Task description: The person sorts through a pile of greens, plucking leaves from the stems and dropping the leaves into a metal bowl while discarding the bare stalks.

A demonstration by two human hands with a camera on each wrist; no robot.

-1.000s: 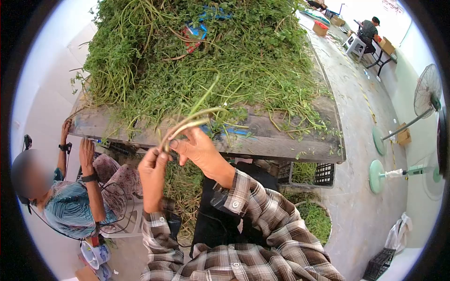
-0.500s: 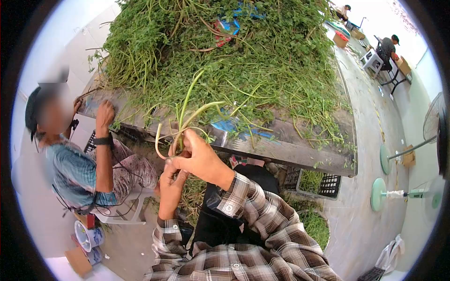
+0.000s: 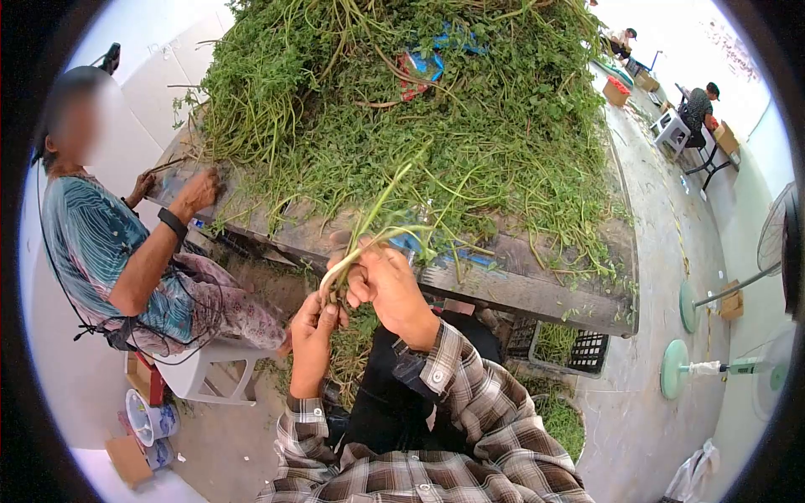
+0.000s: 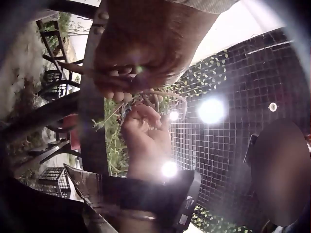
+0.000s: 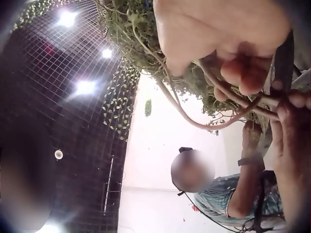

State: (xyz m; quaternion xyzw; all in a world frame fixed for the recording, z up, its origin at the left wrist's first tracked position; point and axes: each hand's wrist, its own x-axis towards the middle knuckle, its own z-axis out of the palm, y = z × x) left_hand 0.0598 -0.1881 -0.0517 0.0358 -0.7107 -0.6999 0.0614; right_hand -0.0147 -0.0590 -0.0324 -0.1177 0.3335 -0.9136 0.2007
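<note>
My left hand (image 3: 314, 342) pinches the lower ends of a small bunch of long green stems (image 3: 379, 201) between thumb and fingers. Just above and to the right, my right hand (image 3: 396, 293) has its fingers curled about the same stems. The pale bases lie between the two hands, and the leafy tops lean up over the table edge. In the right wrist view one stem (image 5: 187, 119) bends in a wide loop below the right hand (image 5: 218, 34). The left hand (image 4: 146, 43) covers part of the bunch in the left wrist view.
A big heap of leafy greens (image 3: 402, 126) covers the wooden table (image 3: 537, 289). On the left sits another person (image 3: 126, 251), hands at the table edge. Black crates (image 3: 589, 352) with greens stand under the table, and fans (image 3: 675, 369) stand at the right.
The bunch and both hands have shifted right and slightly down in the head view as the view turned left. The right-hand fingers have moved along the stems. The seated person sits more upright.
</note>
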